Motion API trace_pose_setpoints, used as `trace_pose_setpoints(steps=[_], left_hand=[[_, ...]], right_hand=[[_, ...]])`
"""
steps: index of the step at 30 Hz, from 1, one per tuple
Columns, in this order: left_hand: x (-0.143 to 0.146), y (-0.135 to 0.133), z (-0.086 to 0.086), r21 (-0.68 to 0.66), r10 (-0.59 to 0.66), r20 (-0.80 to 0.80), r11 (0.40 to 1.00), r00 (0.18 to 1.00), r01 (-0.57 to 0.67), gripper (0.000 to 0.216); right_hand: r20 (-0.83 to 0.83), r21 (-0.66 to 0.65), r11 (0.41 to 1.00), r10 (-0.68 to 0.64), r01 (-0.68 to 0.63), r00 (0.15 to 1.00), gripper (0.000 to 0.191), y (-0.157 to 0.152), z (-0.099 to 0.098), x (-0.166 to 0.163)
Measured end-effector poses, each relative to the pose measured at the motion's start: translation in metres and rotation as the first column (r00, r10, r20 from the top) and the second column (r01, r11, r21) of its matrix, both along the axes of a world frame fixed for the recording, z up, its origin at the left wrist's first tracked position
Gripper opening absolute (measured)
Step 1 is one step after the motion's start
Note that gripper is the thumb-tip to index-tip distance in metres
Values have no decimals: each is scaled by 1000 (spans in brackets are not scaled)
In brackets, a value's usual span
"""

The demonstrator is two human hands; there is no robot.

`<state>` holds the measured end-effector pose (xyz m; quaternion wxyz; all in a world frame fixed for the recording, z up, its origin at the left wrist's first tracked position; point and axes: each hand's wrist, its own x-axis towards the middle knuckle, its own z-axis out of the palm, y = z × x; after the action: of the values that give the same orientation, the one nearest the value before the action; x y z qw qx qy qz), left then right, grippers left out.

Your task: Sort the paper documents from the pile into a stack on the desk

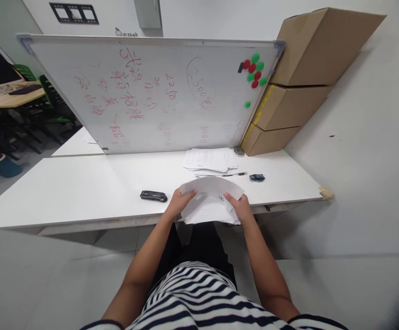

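Note:
Between my two hands is a sheaf of white paper sheets [213, 187], bowed in a curve above the desk's front edge. My left hand [180, 201] grips its left side, thumb on top. On the right side, my right hand [241, 206] pinches the sheaf in the same way. More white sheets show beneath the bent ones, and I cannot tell whether they are held too. A black stapler [153, 196] lies on the desk to the left of my left hand. Beyond the sheaf rests a second paper stack [208, 159], with a pen [234, 174] in front of it.
The white desk [82, 192] runs along a whiteboard [140, 96] standing on its back edge. Cardboard boxes [275, 107] are piled at the back right. A small dark packet [257, 177] lies right of the pen. A wall [367, 174] bounds the right side.

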<state>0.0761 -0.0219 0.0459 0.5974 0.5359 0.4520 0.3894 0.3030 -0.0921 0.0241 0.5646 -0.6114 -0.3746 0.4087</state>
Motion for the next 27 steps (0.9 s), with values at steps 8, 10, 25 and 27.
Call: trace_pose_setpoints(steps=[8,10,25,27], left_hand=[[7,-3,-5,145,217,-16,966,976,-213,36],[7,-4,-8,122,220,-12,968,975,-217,35],[-1,-5,-17,20,183,10,983,983,-183,45],[-2,-6,-18,-13,174,22,985,985,-173,46]], right_hand=[[-13,40,997,-64,65,998,45,1,9,-25],[14,49,995,-87,86,996,43,2,10,-29],[-139,204,962,-156,182,978,41,3,-14,-30],[-170,218,966,-105,142,980,39,3,-17,-27]])
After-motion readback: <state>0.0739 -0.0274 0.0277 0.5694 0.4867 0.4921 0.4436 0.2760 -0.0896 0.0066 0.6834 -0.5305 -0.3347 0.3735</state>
